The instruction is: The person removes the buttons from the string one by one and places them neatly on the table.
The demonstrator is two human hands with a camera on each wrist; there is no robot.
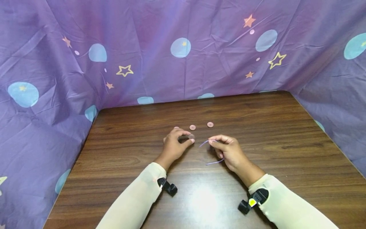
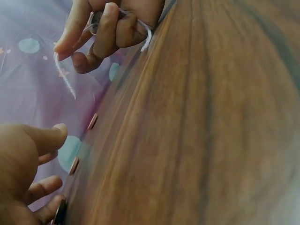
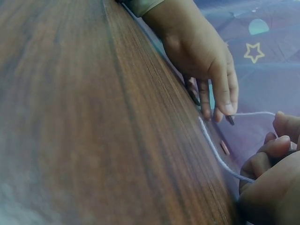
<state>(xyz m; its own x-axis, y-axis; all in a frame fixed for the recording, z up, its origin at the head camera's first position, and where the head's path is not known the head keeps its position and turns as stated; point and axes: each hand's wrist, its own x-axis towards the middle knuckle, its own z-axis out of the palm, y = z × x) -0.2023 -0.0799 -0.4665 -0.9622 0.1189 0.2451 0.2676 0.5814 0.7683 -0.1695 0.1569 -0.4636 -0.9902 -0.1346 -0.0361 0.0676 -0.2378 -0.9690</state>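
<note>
Between left thumb and finger, the left hand [image 1: 174, 144] pinches a dark button [image 3: 229, 120] by its edge, just above the table. Opposite it, the right hand [image 1: 233, 152] pinches a thin purple string [image 1: 203, 143] near one end. That short end points toward the left hand; in the head view a small gap separates it from the button. The string's other end [image 3: 215, 152] hangs out below the right hand. A dark disc [image 2: 96, 21] shows at the right hand's fingers beside the string; whether it is threaded I cannot tell.
Two pink buttons [image 1: 192, 127] [image 1: 210, 124] lie on the brown wooden table [image 1: 137, 133] beyond the hands. Another pink edge [image 1: 176, 127] peeks out behind the left hand. A purple patterned cloth [image 1: 160, 76] hangs around the table's back and sides.
</note>
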